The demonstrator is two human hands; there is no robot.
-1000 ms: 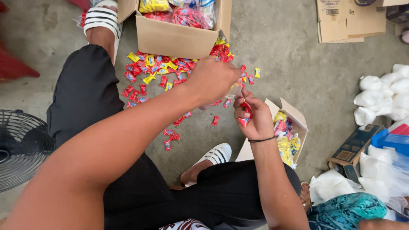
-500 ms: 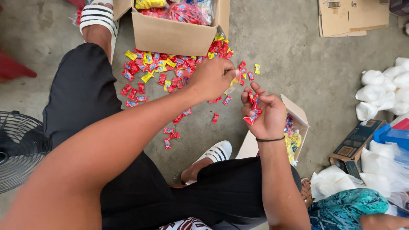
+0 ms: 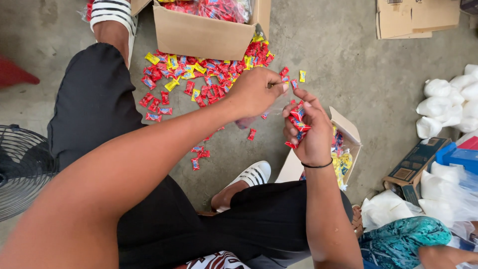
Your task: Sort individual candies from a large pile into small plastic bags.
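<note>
Concrete floor (image 3: 348,60), scattered candies (image 3: 209,74) — right hand (image 3: 308,129) fingers clutching red candies (image 3: 298,122), left hand (image 3: 256,92) fingers pinching clear bag (image 3: 259,117).

Small red and yellow candy wrappers (image 3: 199,79) lie scattered on the floor before a brown cardboard box (image 3: 204,35) full of more. A smaller open cardboard box (image 3: 348,137) sits at right; a dark flat carton (image 3: 413,167) lies beyond.

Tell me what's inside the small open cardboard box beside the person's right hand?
The small cardboard box holds wrapped candies, mostly yellow with some red and blue showing. The right hand, itself clutching red candies, and its forearm cover the box's left part, so the rest is hidden.
</note>
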